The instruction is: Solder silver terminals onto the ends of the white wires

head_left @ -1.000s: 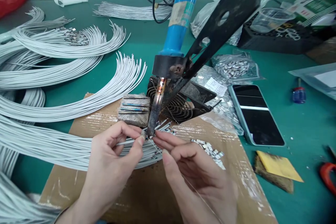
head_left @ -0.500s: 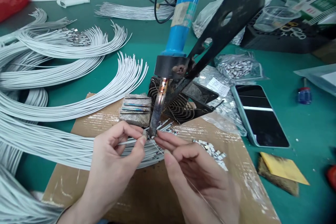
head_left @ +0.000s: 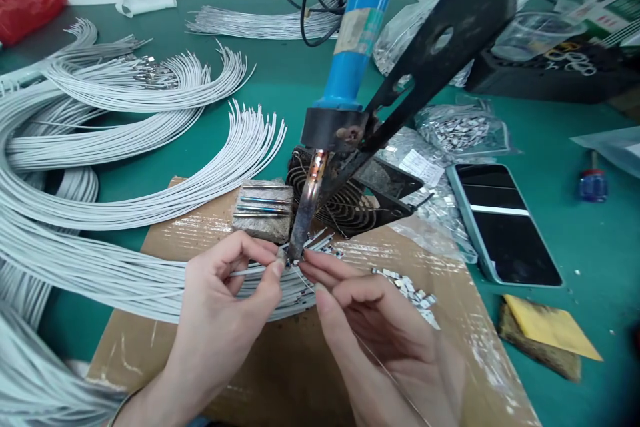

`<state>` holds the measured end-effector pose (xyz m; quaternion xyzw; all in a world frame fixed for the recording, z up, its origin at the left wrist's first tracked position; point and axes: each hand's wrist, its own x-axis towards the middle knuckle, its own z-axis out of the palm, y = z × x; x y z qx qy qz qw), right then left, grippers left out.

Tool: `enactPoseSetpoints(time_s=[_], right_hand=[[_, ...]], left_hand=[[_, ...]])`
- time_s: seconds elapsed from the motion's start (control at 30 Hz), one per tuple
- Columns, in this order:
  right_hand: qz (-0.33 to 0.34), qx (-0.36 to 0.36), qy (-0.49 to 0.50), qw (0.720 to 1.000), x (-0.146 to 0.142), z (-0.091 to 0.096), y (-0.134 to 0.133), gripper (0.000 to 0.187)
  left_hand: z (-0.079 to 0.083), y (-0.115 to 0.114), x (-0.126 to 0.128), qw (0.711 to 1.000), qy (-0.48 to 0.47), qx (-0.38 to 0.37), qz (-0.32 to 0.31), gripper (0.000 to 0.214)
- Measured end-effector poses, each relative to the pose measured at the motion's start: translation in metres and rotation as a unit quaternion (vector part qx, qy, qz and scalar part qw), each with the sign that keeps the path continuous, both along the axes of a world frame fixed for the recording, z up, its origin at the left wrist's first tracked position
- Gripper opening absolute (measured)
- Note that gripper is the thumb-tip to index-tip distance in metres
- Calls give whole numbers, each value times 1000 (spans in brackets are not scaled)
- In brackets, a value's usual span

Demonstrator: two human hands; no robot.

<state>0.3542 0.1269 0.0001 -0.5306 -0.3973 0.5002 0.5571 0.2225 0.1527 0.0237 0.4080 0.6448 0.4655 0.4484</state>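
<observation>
My left hand (head_left: 233, 300) is closed, pinching a white cable (head_left: 241, 273) near its end between thumb and forefinger. My right hand (head_left: 385, 327) holds a thin strand of solder wire (head_left: 376, 360) that runs down across the palm; its fingertips meet the left ones at the iron's tip. Between both hands points the dark tip of a soldering iron (head_left: 303, 220), whose blue handle (head_left: 345, 67) is clamped in a black bracket (head_left: 435, 47). What sits right at the tip is too small to make out. Beneath the hands lies a bundle of white cables (head_left: 145, 280).
A cardboard sheet (head_left: 280, 373) covers the green table. Small white pieces (head_left: 410, 290) lie right of the hands. Behind are a fan (head_left: 345, 203) and a grey block with metal rods (head_left: 263, 220). A phone (head_left: 510, 227), yellow sponge (head_left: 555, 327) and screwdriver (head_left: 593, 180) lie to the right.
The whole view has shifted slightly, so things appear a little farther right. Both hands stay at the iron's tip with nearly the same grip.
</observation>
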Motion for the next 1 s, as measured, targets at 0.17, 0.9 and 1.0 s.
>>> enactPoseSetpoints(time_s=[0.17, 0.9, 1.0], right_hand=[[-30, -27, 17, 999, -7, 5, -2, 17], [12, 68, -46, 997, 4, -8, 2, 17], [10, 70, -48, 996, 4, -7, 2, 17]], left_hand=[[-4, -3, 0, 1000, -1, 8, 6, 14], [-3, -1, -1, 999, 33, 38, -8, 12], [-3, -1, -1, 999, 34, 36, -5, 11]])
